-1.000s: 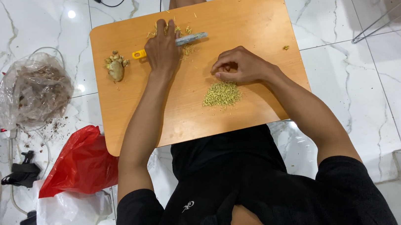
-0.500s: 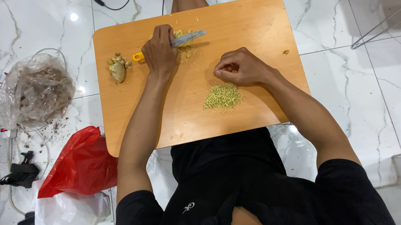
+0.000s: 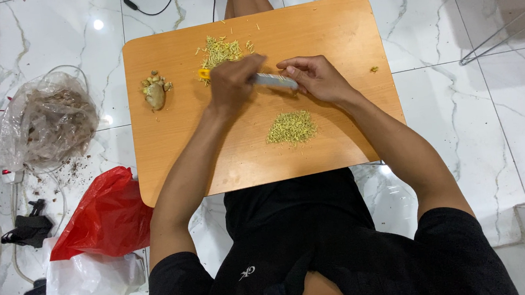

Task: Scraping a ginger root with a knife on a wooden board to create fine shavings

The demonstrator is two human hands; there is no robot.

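Note:
A small orange wooden table [image 3: 342,35] stands over my lap. My left hand [image 3: 234,82] grips a knife [image 3: 273,80] with a yellow handle, its blade pointing right. My right hand [image 3: 317,77] touches the blade's tip with its fingers. A heap of long yellow-green shreds [image 3: 220,50] lies just beyond my left hand. A pile of finely chopped bits [image 3: 291,127] sits nearer me, below both hands. A knobbly root piece [image 3: 155,92] rests at the table's left side.
On the white marble floor to the left lie a clear plastic bag of brown roots [image 3: 45,118], a red bag [image 3: 106,216], a white bag [image 3: 87,276] and cables. A black cord [image 3: 156,6] runs beyond the table. A wire rack leg [image 3: 509,24] stands at right.
My left hand has drawn the knife back from the shreds toward the table's middle. My right hand has left the spot above the chopped pile and met the blade.

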